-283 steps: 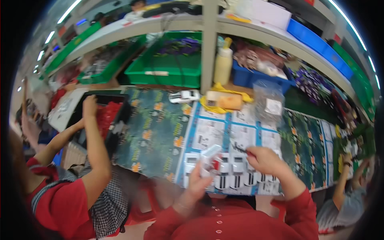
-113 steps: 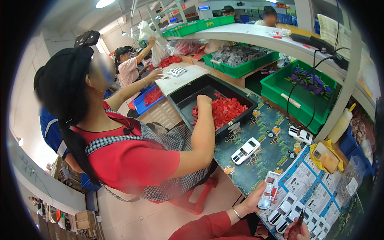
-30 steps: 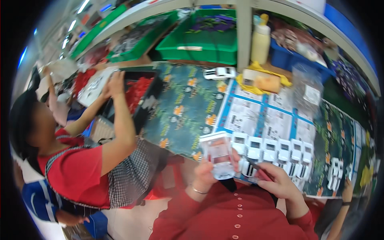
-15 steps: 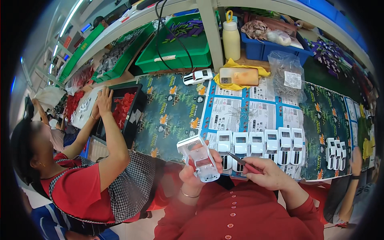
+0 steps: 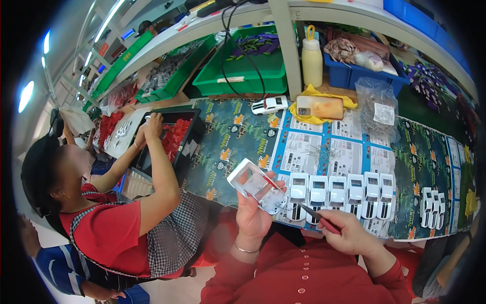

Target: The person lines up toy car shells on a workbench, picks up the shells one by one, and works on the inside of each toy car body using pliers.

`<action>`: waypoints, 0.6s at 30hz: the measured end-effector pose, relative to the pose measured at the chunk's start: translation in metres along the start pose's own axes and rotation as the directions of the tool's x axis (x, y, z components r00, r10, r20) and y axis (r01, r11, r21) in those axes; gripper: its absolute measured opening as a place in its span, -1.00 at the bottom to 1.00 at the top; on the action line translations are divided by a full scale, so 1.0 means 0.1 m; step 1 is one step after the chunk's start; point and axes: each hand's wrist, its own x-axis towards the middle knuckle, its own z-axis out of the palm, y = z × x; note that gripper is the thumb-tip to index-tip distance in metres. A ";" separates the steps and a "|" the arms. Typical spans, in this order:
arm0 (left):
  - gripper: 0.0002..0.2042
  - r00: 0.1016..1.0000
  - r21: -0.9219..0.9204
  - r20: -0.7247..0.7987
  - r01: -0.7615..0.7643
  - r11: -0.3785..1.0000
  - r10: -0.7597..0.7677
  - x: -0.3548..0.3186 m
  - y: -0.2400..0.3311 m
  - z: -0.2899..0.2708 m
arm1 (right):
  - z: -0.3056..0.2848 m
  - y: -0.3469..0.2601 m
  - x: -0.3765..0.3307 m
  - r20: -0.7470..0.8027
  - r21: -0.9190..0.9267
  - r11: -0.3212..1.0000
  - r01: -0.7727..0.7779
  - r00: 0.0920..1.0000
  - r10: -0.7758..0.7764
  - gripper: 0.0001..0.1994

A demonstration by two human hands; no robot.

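Note:
My left hand (image 5: 254,215) holds a white toy car body shell (image 5: 259,186), tilted with its hollow inside showing and a red strip along one side. In my right hand (image 5: 349,232) are red-handled pliers (image 5: 313,213) with a slim dark nose. The nose points at the shell's lower end, a little apart from it; whether a tiny part sits in the tip cannot be made out. Just beyond my hands stands a row of several white toy cars (image 5: 337,191) with black stripes. Behind the row lies a small heap of thin metal pieces (image 5: 324,152).
A phone (image 5: 320,107) on yellow cloth, a clear bag of metal pieces (image 5: 377,114) and a pale yellow bottle (image 5: 312,61) stand at the back. More white cars (image 5: 433,207) sit right. At left, a co-worker (image 5: 106,223) reaches over a black crate (image 5: 195,139) of red parts.
The whole view has shifted slightly. My left hand has turned the shell to a steeper slant, and the pliers now point at its lower end. The co-worker's hands have moved over the crate.

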 end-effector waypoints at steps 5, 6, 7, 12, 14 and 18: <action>-0.31 0.999 0.001 0.031 -0.035 0.999 0.035 -0.01 0.01 0.07 | 0.03 -0.14 0.05 -0.034 -0.141 0.990 0.009 0.999 -0.014 -0.64; -0.31 0.997 0.001 0.055 -0.052 0.999 0.052 -0.01 0.01 0.09 | 0.03 -0.17 0.05 -0.036 -0.152 0.988 -0.012 0.999 0.007 -0.64; -0.32 0.996 0.018 0.050 -0.071 0.997 0.070 -0.02 0.00 0.09 | 0.04 -0.19 0.05 -0.034 -0.151 0.988 -0.018 0.999 0.013 -0.64; -0.33 0.993 0.049 0.061 -0.106 0.993 0.103 -0.04 0.00 0.12 | 0.08 -0.20 0.08 -0.061 -0.199 0.978 0.060 0.995 -0.073 -0.62; -0.33 0.992 0.059 0.065 -0.114 0.992 0.110 -0.04 0.00 0.14 | 0.07 -0.23 0.09 -0.051 -0.203 0.978 0.044 0.997 -0.055 -0.62; -0.33 0.992 0.067 0.063 -0.111 0.992 0.106 -0.06 0.01 0.18 | 0.07 -0.21 0.08 -0.024 -0.201 0.979 0.027 0.999 -0.033 -0.59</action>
